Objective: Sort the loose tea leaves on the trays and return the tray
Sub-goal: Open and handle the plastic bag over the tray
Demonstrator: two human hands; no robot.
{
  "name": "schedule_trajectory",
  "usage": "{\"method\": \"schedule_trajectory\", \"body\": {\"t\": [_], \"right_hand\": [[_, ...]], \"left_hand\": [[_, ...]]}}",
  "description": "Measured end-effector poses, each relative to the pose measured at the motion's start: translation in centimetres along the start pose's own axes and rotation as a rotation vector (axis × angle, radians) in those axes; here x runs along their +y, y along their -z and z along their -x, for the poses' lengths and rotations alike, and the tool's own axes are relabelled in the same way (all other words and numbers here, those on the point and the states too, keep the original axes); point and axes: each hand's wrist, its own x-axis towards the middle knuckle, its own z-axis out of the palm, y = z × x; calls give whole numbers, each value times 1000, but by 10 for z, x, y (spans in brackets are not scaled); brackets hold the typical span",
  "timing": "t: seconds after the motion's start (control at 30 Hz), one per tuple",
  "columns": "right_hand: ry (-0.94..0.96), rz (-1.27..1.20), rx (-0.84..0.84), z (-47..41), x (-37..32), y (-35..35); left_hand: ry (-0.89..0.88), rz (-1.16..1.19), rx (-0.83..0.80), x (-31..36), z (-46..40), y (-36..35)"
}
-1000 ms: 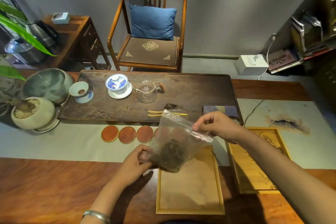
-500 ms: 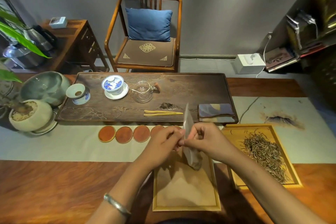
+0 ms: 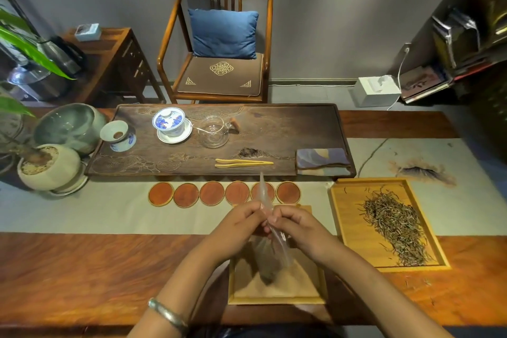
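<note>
Left hand (image 3: pixel 241 223) and right hand (image 3: pixel 295 225) pinch the mouth of a clear bag (image 3: pixel 270 244) of tea, held above the near tray (image 3: pixel 277 299). The bag looks light, limp and slippery; best gripped at its rim. Loose leaves (image 3: pixel 395 223) lie on the right tray (image 3: pixel 348 217).

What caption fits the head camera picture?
Both hands pinch a clear bag above the near tray.
</note>
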Motion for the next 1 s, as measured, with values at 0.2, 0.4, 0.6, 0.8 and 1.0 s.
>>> {"method": "schedule_trajectory", "body": {"t": [0.2, 0.4, 0.6, 0.8, 1.0], "right_hand": [[0, 113, 36, -2, -1, -4], [78, 188, 115, -3, -3, -2], [127, 217, 171, 0, -4, -2], [134, 222, 299, 5, 2, -2], [105, 166, 447, 20, 7, 41]], "left_hand": [[-24, -29, -6, 2, 8, -1], [-48, -89, 31, 5, 4, 1], [-77, -170, 33, 10, 5, 0], [-57, -175, 31, 12, 12, 3], [19, -239, 163, 8, 32, 33]]}}
